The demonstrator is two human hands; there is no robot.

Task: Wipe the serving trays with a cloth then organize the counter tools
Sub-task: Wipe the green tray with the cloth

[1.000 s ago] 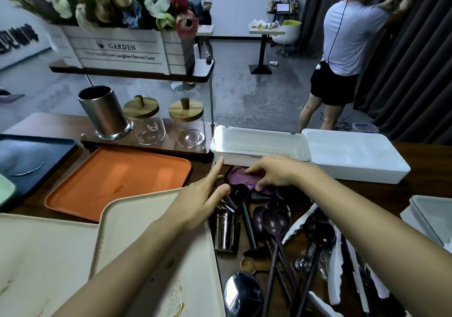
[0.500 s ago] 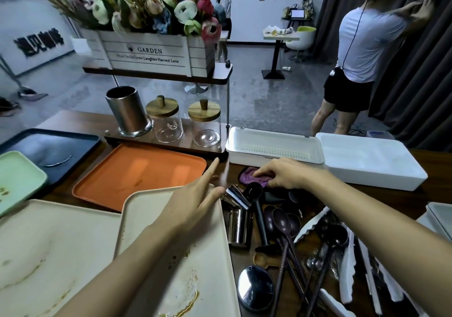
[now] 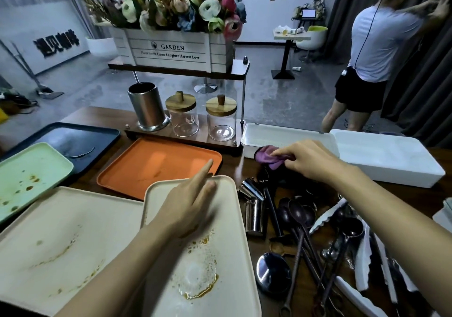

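Note:
My right hand pinches a purple cloth just above the counter, in front of the white perforated bin. My left hand rests flat with fingers spread on a cream tray that carries brown sauce stains. A second stained cream tray lies to its left. Behind them sit an orange tray, a pale green stained tray and a dark tray. A heap of counter tools, dark spoons, ladles, steel cups and white tongs, lies at the right.
A steel canister and two glass jars with wooden lids stand on a wooden rack under a flower crate. A white lidded box is at the far right. A person stands beyond the counter by dark curtains.
My right hand has lifted the purple cloth off the tool heap. My left hand slid back from the tools onto the cream tray. The view shifted, showing more trays at the left.

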